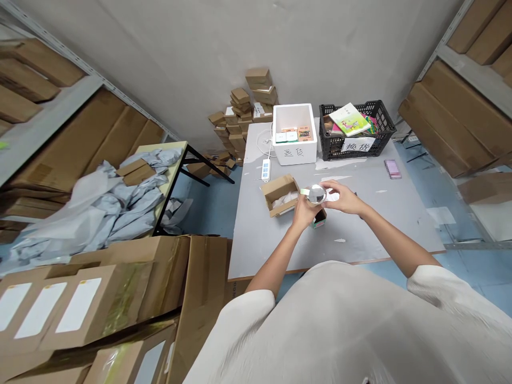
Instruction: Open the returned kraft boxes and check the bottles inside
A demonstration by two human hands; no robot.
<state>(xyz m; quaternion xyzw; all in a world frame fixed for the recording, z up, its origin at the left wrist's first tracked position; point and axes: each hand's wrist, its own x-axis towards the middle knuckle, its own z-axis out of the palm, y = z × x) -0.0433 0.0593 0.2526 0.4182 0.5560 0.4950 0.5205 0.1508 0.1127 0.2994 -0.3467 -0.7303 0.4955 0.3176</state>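
A small round container (317,194) with a shiny silver, glass-like top is held above the table. My left hand (304,212) is closed around its near left side. A pale green and white tab sticks out at its left edge. My right hand (343,198) is at its right side, fingers curved, with a white piece (333,196) at the fingertips; whether this is paper or a label I cannot tell. Below the hands stands a small open box (319,220) with a green and pink edge. Left of them lies an open cardboard box (280,193) with white wrapping inside.
On the grey table (272,245) stand a white foam box (296,152) with small packs, a black crate (356,146) with books, a power strip (266,169) and a phone (392,169). Cartons (152,272) crowd the left. Grey plastic bags (132,208) cover a side table.
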